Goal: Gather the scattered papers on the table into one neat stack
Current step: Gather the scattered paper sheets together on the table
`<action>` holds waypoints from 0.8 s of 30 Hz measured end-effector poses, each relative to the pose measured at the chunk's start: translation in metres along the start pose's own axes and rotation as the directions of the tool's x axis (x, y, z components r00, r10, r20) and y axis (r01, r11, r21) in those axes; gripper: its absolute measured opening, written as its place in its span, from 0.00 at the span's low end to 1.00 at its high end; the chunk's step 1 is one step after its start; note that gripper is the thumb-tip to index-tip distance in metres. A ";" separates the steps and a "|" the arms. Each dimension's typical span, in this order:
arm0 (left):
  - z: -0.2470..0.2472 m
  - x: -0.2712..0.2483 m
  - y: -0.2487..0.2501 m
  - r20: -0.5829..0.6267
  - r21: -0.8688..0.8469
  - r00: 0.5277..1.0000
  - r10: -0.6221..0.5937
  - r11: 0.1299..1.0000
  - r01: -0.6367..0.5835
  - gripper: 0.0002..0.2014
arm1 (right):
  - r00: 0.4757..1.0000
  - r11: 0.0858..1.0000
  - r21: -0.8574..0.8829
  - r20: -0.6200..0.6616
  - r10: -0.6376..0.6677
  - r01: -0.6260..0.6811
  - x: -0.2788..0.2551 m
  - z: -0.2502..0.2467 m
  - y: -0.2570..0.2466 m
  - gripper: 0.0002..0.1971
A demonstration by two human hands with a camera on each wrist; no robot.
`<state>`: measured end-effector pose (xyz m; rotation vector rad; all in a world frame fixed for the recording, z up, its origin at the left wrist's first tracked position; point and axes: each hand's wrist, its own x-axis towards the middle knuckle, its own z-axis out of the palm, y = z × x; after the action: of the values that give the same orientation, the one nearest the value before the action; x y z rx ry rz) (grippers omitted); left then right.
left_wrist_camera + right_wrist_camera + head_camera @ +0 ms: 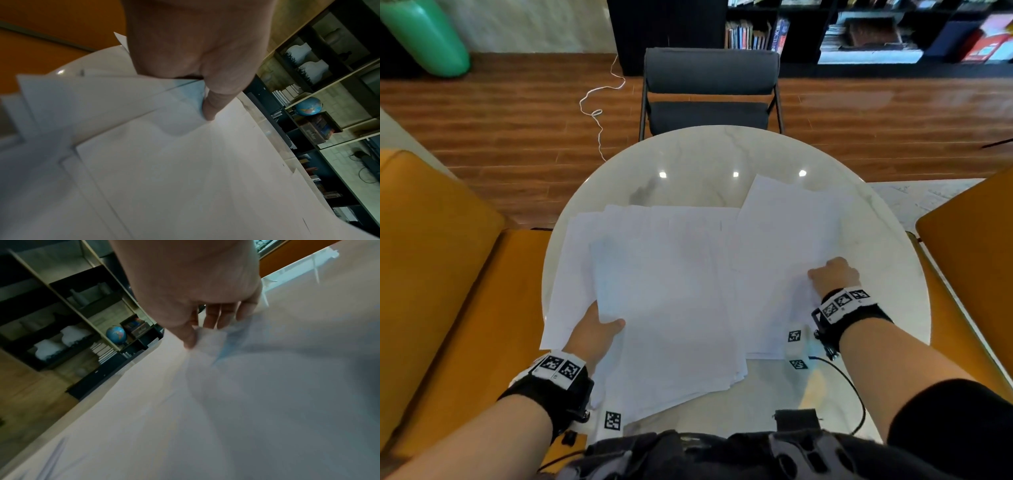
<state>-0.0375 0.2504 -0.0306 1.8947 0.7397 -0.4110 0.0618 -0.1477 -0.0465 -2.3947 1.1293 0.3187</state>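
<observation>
White papers [671, 281] lie fanned across the near half of a round white marble table [705, 157]. My left hand [599, 329] pinches the near-left corner of the main pile [185, 162], thumb [211, 105] on top and fingers hidden underneath. A separate group of sheets [791, 226] lies angled at the right, overlapping the pile. My right hand [832, 274] pinches the right edge of those sheets [246, 402]; its thumb [189, 337] and curled fingers crumple the paper edge.
A dark chair [710, 92] stands across the table. Orange seats flank it at left [431, 274] and right [969, 246]. A white cord [599, 102] trails on the wooden floor. Bookshelves [859, 31] line the back wall.
</observation>
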 end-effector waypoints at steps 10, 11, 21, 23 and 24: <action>-0.009 -0.002 0.006 0.002 0.037 1.000 0.008 0.999 -0.008 0.26 | 0.998 0.988 -0.143 0.035 -0.057 0.062 -0.014 -0.015 0.031 0.16; -0.011 -0.001 0.007 -0.003 0.053 1.000 0.015 0.999 -0.015 0.26 | 0.998 0.978 -0.204 0.050 -0.026 0.036 -0.011 -0.011 0.039 0.17; -0.029 0.003 0.003 -0.003 0.091 1.000 0.000 0.996 0.000 0.27 | 0.983 0.992 -0.030 0.136 0.123 -0.120 -0.055 0.013 0.018 0.45; -0.030 0.002 0.002 -0.001 0.078 1.000 -0.009 0.997 0.009 0.27 | 0.977 0.986 -0.109 0.160 0.142 -0.125 -0.057 0.014 0.013 0.42; -0.032 0.001 0.001 0.002 0.065 1.000 -0.014 0.998 0.014 0.27 | 0.980 0.980 -0.161 0.143 0.142 -0.118 -0.057 0.015 0.012 0.41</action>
<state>-0.0371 0.2789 -0.0170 1.9501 0.7462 -0.4514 0.0168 -0.1090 -0.0402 -2.3813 1.2317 0.6436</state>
